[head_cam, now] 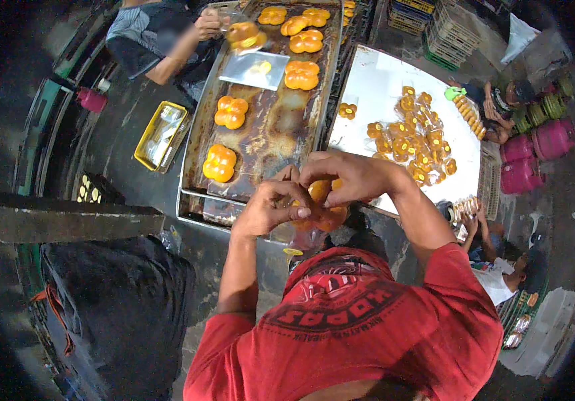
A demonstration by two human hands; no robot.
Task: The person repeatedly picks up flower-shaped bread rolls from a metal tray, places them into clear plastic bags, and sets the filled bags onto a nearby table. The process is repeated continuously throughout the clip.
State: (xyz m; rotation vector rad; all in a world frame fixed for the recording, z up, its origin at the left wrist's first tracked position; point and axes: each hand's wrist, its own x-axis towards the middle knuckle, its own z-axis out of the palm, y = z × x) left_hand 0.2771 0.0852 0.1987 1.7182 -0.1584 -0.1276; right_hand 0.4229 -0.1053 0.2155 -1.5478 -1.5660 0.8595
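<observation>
Just above the near edge of a large metal baking tray, both hands meet over a glossy golden lobed bun. A clear plastic bag covers this bun, its lower end hanging down with a yellow sticker on it. My left hand pinches the bag at the bun's left side. Thumb and fingers of my right hand grip the bag from above and the right, hiding part of the bun. Unwrapped buns lie on the tray, such as one bun near its left edge.
Across the tray, a co-worker's hand holds a blurred, bagged bun over flat plastic bags. Many bagged buns cover part of a white table at right, with other people beyond. A yellow basket stands left.
</observation>
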